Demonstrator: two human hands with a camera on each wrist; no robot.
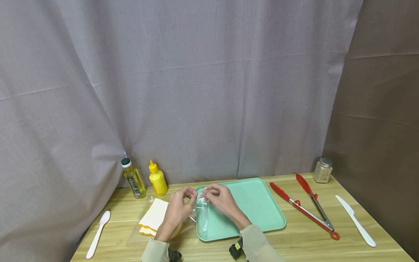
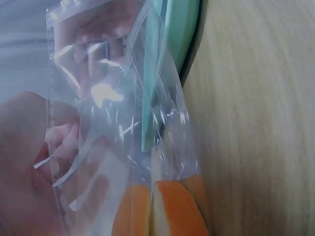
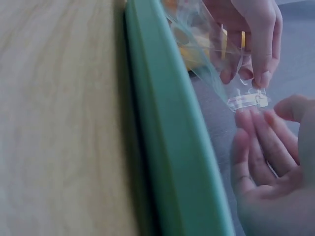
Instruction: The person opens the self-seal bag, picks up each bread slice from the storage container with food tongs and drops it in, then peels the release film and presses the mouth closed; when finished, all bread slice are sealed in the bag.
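Note:
A clear plastic bag (image 1: pixel 202 214) hangs over the left rim of a mint-green tray (image 1: pixel 258 203). My left hand (image 1: pixel 191 195) pinches the bag's top strip (image 3: pixel 248 101). My right hand (image 1: pixel 205 197) meets it there. In the right wrist view the right hand (image 3: pixel 266 142) touches the strip with straight fingertips, thumb a little apart. Left of the tray lie slices of toast (image 1: pixel 154 216) with orange crust (image 2: pixel 172 211) in another clear wrapper. In the left wrist view the bag (image 2: pixel 113 98) covers my left hand (image 2: pixel 29 162), with the tray rim (image 2: pixel 172 29) behind it.
At the back left stand an oil bottle (image 1: pixel 133 178) and a yellow squeeze bottle (image 1: pixel 158 179). A white spoon (image 1: pixel 98 233) lies far left. Red tongs (image 1: pixel 306 207), a white knife (image 1: pixel 355 220) and a small jar (image 1: pixel 322 170) are right of the tray. A grey curtain hangs behind the wooden table.

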